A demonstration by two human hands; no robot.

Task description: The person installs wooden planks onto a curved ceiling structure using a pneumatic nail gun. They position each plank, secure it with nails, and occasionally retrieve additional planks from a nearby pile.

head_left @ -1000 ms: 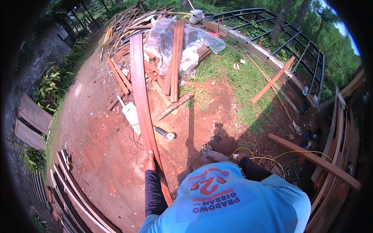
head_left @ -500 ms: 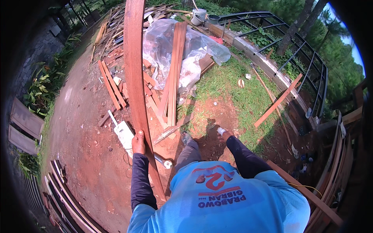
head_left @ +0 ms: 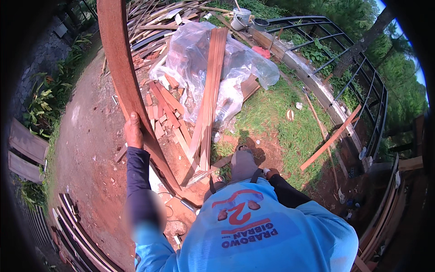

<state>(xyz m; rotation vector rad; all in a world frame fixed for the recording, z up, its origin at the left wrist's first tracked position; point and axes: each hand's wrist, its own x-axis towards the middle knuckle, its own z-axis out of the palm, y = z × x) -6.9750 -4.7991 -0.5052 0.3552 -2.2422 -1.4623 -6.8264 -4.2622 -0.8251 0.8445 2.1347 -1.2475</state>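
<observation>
My left hand [head_left: 133, 130] is closed around the edge of a long reddish-brown wooden plank [head_left: 118, 50]. The plank is tilted, its far end running out past the top of the view and its near end low beside my legs. Close to my body, my right hand [head_left: 272, 172] is partly covered by my blue shirt; its fingers are curled at a small white object [head_left: 266, 171] whose kind I cannot make out. A bundle of narrow planks [head_left: 213, 86] lies ahead of me on clear plastic sheeting [head_left: 188, 50].
Wood offcuts [head_left: 158, 120] litter the ground ahead. A grey cylindrical tool [head_left: 189, 206] lies near the plank's lower end. More boards [head_left: 81, 235] are stacked at the lower left. On the right run a low concrete edge [head_left: 312, 81], a dark metal frame [head_left: 367, 77] and a leaning board [head_left: 331, 138].
My left hand and the plank have moved left and farther away. My right hand has drawn back toward my body, and its white object is now mostly hidden. One leg has stepped forward.
</observation>
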